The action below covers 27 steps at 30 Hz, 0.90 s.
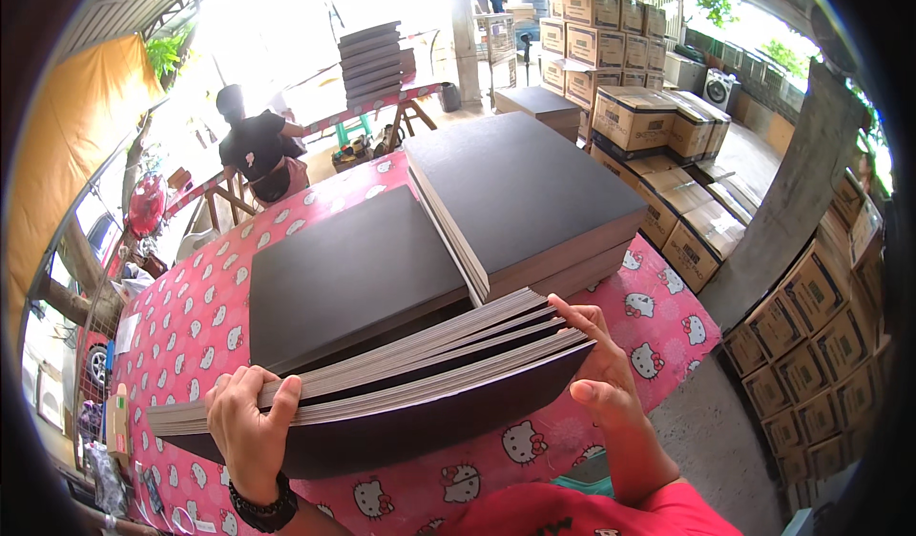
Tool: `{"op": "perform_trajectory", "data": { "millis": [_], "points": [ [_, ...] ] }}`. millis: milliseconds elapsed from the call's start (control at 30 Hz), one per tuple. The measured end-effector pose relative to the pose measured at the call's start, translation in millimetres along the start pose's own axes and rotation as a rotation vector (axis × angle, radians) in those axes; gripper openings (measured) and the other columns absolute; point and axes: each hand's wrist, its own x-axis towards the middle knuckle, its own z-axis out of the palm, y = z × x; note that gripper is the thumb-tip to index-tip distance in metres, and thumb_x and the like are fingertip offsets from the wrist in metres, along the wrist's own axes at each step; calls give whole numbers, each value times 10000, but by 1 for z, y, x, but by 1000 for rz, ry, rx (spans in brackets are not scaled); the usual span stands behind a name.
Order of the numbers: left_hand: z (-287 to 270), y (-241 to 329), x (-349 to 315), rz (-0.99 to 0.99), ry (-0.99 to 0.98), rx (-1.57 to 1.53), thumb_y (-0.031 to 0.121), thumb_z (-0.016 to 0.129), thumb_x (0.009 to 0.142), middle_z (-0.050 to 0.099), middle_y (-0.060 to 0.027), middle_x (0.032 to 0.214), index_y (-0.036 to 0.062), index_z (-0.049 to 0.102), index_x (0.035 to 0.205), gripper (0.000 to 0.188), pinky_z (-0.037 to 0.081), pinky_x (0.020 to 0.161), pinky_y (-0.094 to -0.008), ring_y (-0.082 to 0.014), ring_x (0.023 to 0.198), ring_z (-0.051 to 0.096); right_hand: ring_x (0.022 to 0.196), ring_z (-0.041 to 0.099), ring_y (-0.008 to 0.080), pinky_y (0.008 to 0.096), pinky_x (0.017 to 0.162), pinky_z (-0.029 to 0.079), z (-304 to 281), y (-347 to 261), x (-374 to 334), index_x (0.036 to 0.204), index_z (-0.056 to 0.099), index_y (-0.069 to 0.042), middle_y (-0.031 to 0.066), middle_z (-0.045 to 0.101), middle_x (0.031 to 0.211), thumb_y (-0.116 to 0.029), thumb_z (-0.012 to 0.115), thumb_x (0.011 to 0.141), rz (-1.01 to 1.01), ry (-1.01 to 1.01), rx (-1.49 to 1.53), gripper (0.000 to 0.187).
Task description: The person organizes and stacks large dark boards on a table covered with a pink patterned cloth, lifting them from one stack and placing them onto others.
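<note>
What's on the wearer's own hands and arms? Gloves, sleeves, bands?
No gloves on the left hand or right hand. A dark, chunky bracelet circles the left wrist. Right forearm bare below a red sleeve; left sleeve not visible.

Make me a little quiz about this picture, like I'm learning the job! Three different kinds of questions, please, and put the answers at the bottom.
1. Pick one: where does the right hand touch the stack?
A) At its left end
B) At its right end
C) Nowhere

2. True or false: a dark band is around the wrist of the left hand.

3. Fill in the colour: the cat-patterned cloth on the table is mostly ____.

Key: 1. B; 2. true; 3. pink.
</note>
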Motion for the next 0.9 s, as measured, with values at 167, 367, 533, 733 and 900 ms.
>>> {"op": "perform_trajectory", "data": {
  "millis": [167, 367, 533, 733, 900],
  "points": [
    [-3, 2, 4, -12, -52, -30, 351, 562, 805, 536, -110, 671, 9, 574, 693, 360, 359, 724, -379, -284, 712, 513, 1134, 343, 195, 290, 1017, 211, 0, -1, -2, 1344, 398, 60, 98, 385, 1164, -314, 694, 693, 11, 18, -8, 807],
    [-11, 6, 12, -1, -229, -93, 326, 515, 869, 599, -93, 697, 38, 637, 740, 338, 340, 728, -370, -267, 722, 539, 1077, 358, 172, 277, 988, 234, 7, -1, -3, 1284, 458, 50, 81, 382, 1130, -267, 700, 678, -130, 113, -189, 726],
    [-7, 2, 17, 41, -232, -78, 326, 475, 906, 597, -106, 695, 40, 641, 771, 357, 347, 711, -373, -286, 717, 540, 1067, 363, 162, 273, 972, 249, -3, 4, -6, 1286, 437, 40, 79, 381, 1134, -260, 704, 677, -76, 49, -195, 729],
    [-4, 2, 16, 90, -209, -129, 371, 457, 917, 611, -115, 720, 39, 643, 785, 403, 356, 720, -365, -289, 735, 546, 1104, 388, 170, 284, 973, 272, 0, 9, -4, 1314, 388, 49, 96, 412, 1159, -298, 702, 703, -74, 54, 57, 770],
    [-7, 1, 14, 123, -242, -139, 512, 453, 893, 626, -110, 733, 38, 658, 792, 526, 366, 704, -361, -283, 728, 552, 1036, 449, 154, 287, 951, 326, -2, 1, -1, 1352, 354, 53, 116, 464, 1203, -315, 688, 728, 22, 49, 123, 798]
  ]
}}
